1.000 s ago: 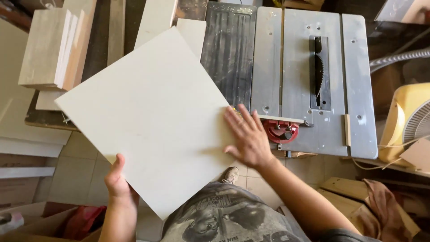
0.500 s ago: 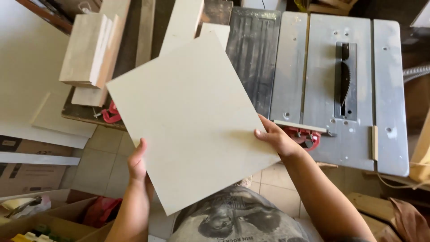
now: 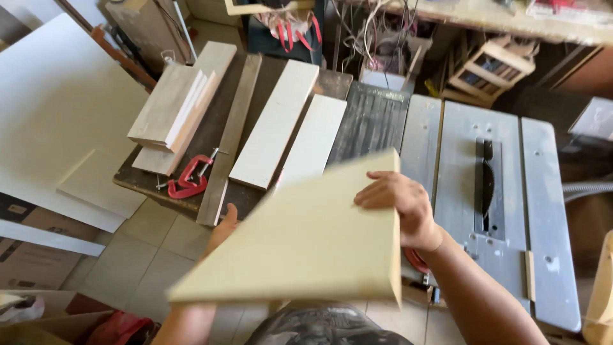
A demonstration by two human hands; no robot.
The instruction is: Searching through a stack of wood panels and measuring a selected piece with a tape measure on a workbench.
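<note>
We hold a pale square board (image 3: 306,246) up in front of our chest, tilted so that its broad face slopes up toward us and its right edge shows as a thin strip. Our right hand (image 3: 399,207) grips that right edge near the top corner, its fingers (image 3: 377,191) curled together over the face of the board and the thumb hidden behind it. Our left hand (image 3: 221,233) is at the board's left edge; only a little of it peeks out above the panel, so we cannot tell how its fingers lie, though it touches the board there.

Beyond the board stands a grey table saw (image 3: 491,211), its blade (image 3: 486,185) sitting in the slot of the metal tabletop, to the right of our right hand. To the left of the saw, a dark workbench (image 3: 211,137) carries two long white strips (image 3: 290,131) lying side by side, a stack of short boards (image 3: 172,112) and a red clamp (image 3: 190,179) near its front edge. A large white sheet (image 3: 57,102) lies further left, above the tiled floor (image 3: 140,255).
</note>
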